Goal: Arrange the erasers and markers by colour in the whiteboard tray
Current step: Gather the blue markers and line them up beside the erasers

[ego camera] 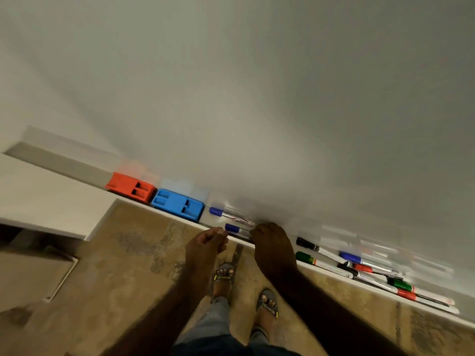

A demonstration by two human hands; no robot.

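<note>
Starting at the left end of the whiteboard tray (pixel 64 164), bare channel gives way to the red eraser (pixel 130 187), and right against it sits the blue eraser (pixel 177 204). Next along, a blue-capped marker (pixel 228 215) lies toward the tray's back edge. At the front edge a second blue marker (pixel 237 230) is caught between both hands: the left hand (pixel 205 244) is curled, fingertips pinched close by its cap, while the right hand (pixel 272 246) is closed over its barrel. Further right the mixed markers (pixel 372 271) lie jumbled and overlapping, black, green, blue and red caps together, running toward the tray's right end. Motion blur softens that far pile.
</note>
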